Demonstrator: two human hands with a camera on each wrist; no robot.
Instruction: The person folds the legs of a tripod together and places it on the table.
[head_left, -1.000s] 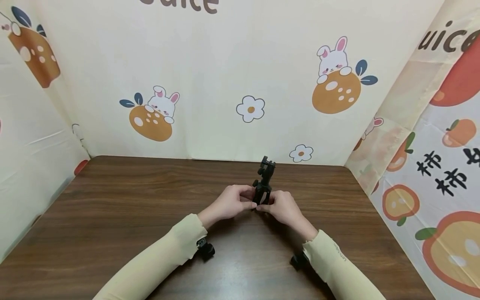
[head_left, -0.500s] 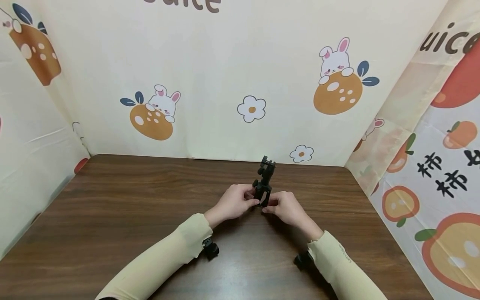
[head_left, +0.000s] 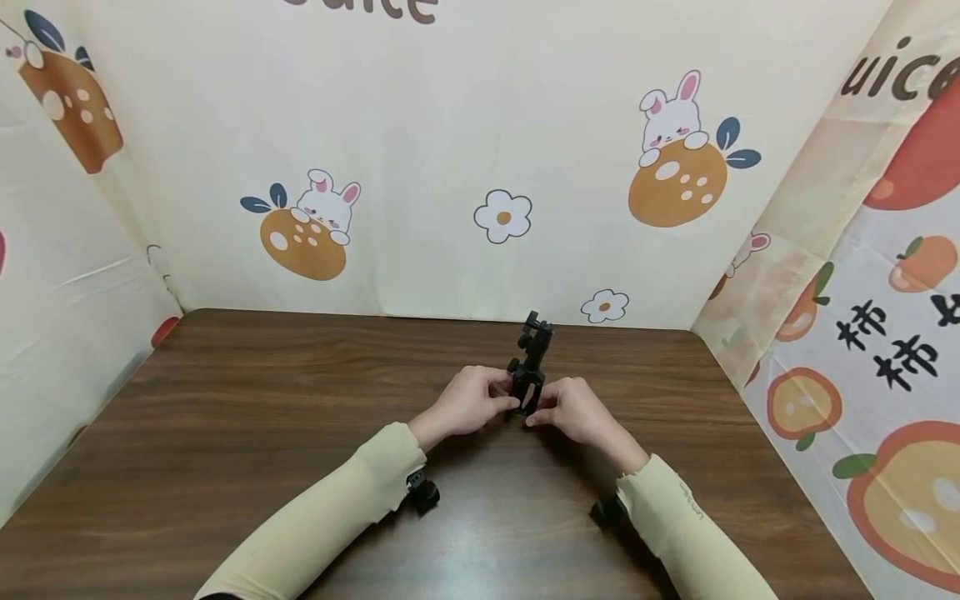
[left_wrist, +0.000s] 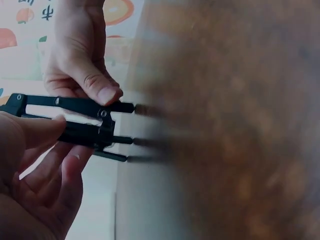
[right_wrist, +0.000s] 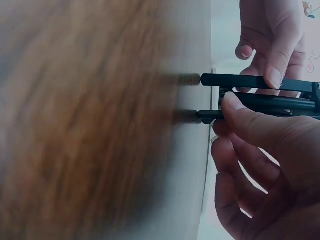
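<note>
- Where the two forearms converge, a small black tripod (head_left: 535, 354) stands on the brown wood-grain surface (head_left: 300, 392), towards the far edge and right of centre.
- Tripod: in the head view its stem leans slightly to the right; a narrow gap shows between its slender legs (left_wrist: 80, 104), whose feet (left_wrist: 125, 107) meet their reflections in the surface.
- Left hand (head_left: 468, 402): narrowed on the tripod, which it holds between thumb and fingers.
- Right hand (head_left: 576, 412): likewise narrowed, gripping the tripod between thumb and fingers from the opposite side, nearer the feet than the left thumb.
- Arms: pale yellow sleeves (head_left: 337, 500) leave both wrists bare; a black wrist camera (head_left: 423, 493) sits at the left cuff, matched by a second at the right.
- Background: a cream backdrop (head_left: 420, 125) behind the surface bears printed rabbits, orange fruit and flowers; the cloth at right carries fruit prints and dark characters.
</note>
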